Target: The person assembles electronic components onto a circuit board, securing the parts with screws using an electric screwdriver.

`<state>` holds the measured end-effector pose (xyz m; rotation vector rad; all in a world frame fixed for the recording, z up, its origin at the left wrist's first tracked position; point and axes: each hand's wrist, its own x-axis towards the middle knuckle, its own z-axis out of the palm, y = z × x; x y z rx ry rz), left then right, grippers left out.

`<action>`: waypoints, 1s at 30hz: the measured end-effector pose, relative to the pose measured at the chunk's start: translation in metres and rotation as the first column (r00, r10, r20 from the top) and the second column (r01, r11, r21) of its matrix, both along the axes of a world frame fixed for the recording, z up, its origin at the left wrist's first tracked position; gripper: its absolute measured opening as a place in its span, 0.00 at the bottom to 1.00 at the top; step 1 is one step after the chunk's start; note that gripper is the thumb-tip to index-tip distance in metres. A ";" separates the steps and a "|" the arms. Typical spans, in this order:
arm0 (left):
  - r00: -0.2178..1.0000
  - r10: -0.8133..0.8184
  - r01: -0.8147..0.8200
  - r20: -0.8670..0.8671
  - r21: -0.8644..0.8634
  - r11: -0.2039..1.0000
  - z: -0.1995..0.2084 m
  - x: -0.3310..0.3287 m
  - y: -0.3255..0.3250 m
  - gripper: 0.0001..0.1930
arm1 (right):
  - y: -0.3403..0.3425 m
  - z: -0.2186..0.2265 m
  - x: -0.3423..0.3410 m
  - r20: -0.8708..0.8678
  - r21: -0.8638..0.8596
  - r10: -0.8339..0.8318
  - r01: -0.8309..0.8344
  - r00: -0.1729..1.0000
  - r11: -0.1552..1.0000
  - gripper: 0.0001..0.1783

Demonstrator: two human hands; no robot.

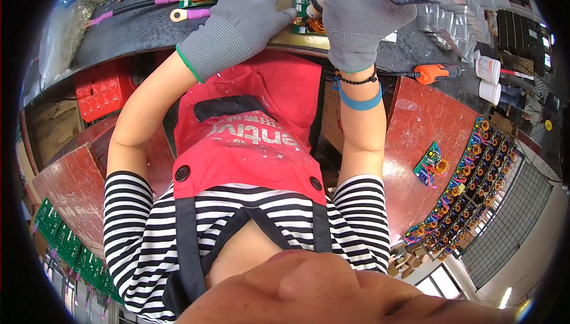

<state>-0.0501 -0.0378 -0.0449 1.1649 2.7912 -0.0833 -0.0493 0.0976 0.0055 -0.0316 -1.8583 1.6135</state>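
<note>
The left hand [249, 15] wears a grey knitted fabric glove [214, 45], its ribbed cuff, well behind the fingers, edged by a thin green hem [189, 63]. A matching plain grey knitted glove [353, 57] covers the right hand [359, 18]. Just behind that cuff, on the side away from the fingers, sit a black braided bracelet [358, 79] and a wide blue band [362, 101]. Farther from the fingers come black-and-white striped sleeves [127, 205], then a red bib apron [237, 172] with pale lettering [255, 136], round black buttons [182, 173] and black straps [190, 241].
</note>
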 end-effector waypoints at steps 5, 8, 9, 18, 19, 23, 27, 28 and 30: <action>0.999 -0.009 0.010 -0.033 0.033 0.999 -0.003 -0.001 0.000 0.15 | 0.000 -0.006 0.002 -0.071 0.168 -0.038 0.050 0.997 0.985 0.14; 0.999 0.000 0.002 -0.040 0.043 0.999 0.000 0.001 0.001 0.14 | 0.002 -0.010 0.003 -0.092 0.209 -0.011 0.030 0.996 0.977 0.15; 0.999 0.001 0.001 -0.040 0.044 0.999 0.000 0.001 0.001 0.14 | 0.002 -0.012 0.003 -0.079 0.136 0.002 0.008 0.997 0.991 0.17; 1.000 -0.006 0.008 -0.022 0.089 0.996 -0.001 0.002 0.001 0.13 | 0.000 -0.009 0.000 -0.062 -0.193 0.029 -0.041 0.998 0.980 0.21; 0.999 -0.008 0.011 -0.035 0.096 0.995 -0.004 0.001 0.001 0.13 | 0.000 -0.010 0.000 -0.044 -0.146 0.030 -0.037 0.999 0.989 0.20; 0.995 -0.024 0.040 -0.102 0.157 0.987 -0.014 0.003 -0.001 0.13 | 0.011 -0.019 0.003 0.039 -0.236 0.144 -0.131 0.989 0.963 0.19; 0.997 -0.008 0.019 -0.080 0.132 0.991 -0.014 0.007 0.002 0.12 | 0.011 -0.014 0.005 0.109 -0.271 0.179 -0.144 0.978 0.952 0.19; 0.998 -0.001 0.009 -0.066 0.131 0.991 -0.017 0.009 0.001 0.17 | 0.011 -0.012 0.006 0.111 -0.281 0.188 -0.150 0.976 0.948 0.20; 0.998 0.017 -0.009 -0.066 0.125 0.992 -0.013 0.010 -0.007 0.24 | 0.012 -0.004 0.005 0.092 -0.290 0.235 -0.200 0.968 0.936 0.18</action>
